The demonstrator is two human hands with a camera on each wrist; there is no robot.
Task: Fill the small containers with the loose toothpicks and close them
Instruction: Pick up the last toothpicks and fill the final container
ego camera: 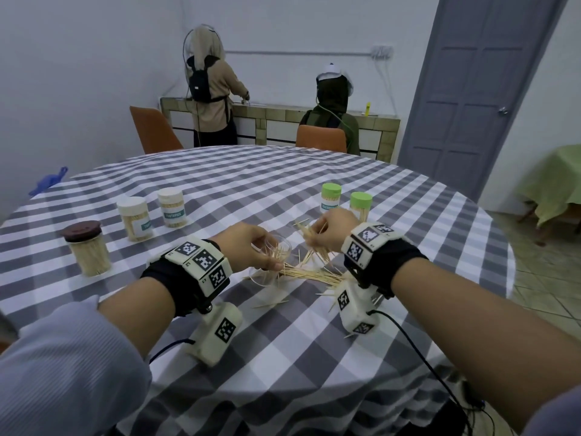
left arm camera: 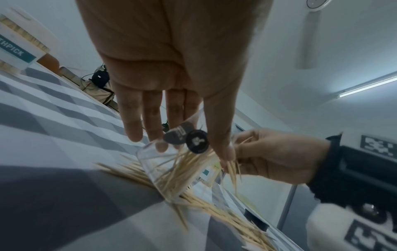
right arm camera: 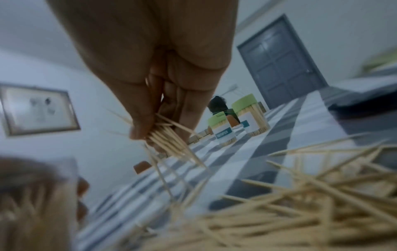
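My left hand (ego camera: 251,247) grips a clear open container (ego camera: 276,250) tilted on its side, with some toothpicks inside; in the left wrist view the container (left arm camera: 169,171) lies between the thumb and fingers (left arm camera: 133,129). My right hand (ego camera: 330,231) pinches a bundle of toothpicks (ego camera: 311,239) just right of the container's mouth; the right wrist view shows the bundle (right arm camera: 169,141) between thumb and fingers. A pile of loose toothpicks (ego camera: 314,275) lies on the checked tablecloth (ego camera: 283,347) below both hands.
Closed, filled containers stand around: a brown-lidded one (ego camera: 86,248) at the left, two white-lidded ones (ego camera: 135,218) (ego camera: 172,207), two green-lidded ones (ego camera: 330,196) (ego camera: 361,205) behind my right hand. Two people and orange chairs (ego camera: 320,138) are beyond the table.
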